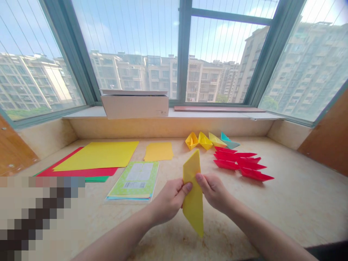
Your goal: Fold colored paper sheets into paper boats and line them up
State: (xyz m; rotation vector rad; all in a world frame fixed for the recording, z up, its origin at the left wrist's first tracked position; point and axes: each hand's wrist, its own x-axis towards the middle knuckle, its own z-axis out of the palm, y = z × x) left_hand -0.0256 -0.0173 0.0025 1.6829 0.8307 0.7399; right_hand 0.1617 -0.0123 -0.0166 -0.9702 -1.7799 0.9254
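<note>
A folded piece of yellow paper (193, 206) is held upright above the counter, long and pointed at its lower end. My left hand (172, 197) grips its left edge, thumb pressed on the near face and the other fingers partly hidden behind. On the opposite edge my right hand (213, 188) pinches the paper between thumb and fingers. Beyond it stand two yellow paper boats (191, 141), a pale yellow one (216, 140) and a teal one (229, 140). Several red paper boats (236, 159) sit close together to the right of my right hand.
Large yellow (100, 156), red (81, 172) and green sheets are stacked at the left. A smaller orange-yellow paper pile (158, 151) lies beside a green paper packet (136, 179). On the sill under the windows rests a white box (134, 105). A pixelated patch covers the lower left.
</note>
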